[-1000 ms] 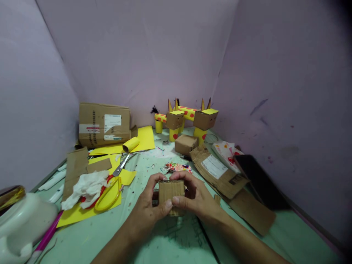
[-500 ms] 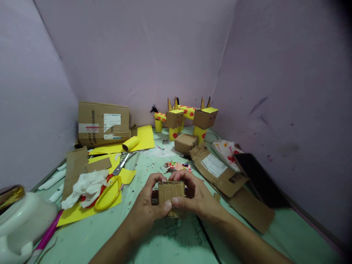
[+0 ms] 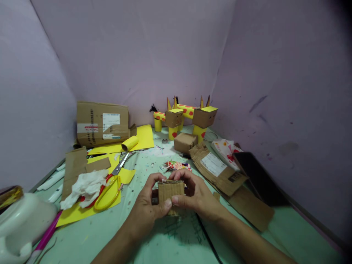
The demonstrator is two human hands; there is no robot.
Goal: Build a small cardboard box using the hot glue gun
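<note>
A small corrugated cardboard box point(image 3: 171, 192) sits between my hands, low in the middle of the view. My left hand point(image 3: 150, 201) grips its left side, thumb across the near face and fingers at the top edge. On the right side my right hand point(image 3: 194, 194) is wrapped round it, its thumb tip beside the other thumb. The fingers hide the box's sides and much of its far part. Just beyond my hands lies a red-and-white patterned crumpled piece point(image 3: 178, 166). Farther off stands a closed small cardboard box point(image 3: 185, 143).
Two yellow, red-spotted cardboard animals point(image 3: 173, 119) stand at the back. Scissors point(image 3: 110, 187), crumpled tissue point(image 3: 88, 187) and yellow paper point(image 3: 144, 137) lie left, before a large carton point(image 3: 103, 124). A white mug point(image 3: 30, 220) is near left. Flattened cardboard point(image 3: 220, 168) and a black slab point(image 3: 260, 179) lie right.
My hands keep the same grip on the small box, which has hardly moved. The whole view has shifted very slightly.
</note>
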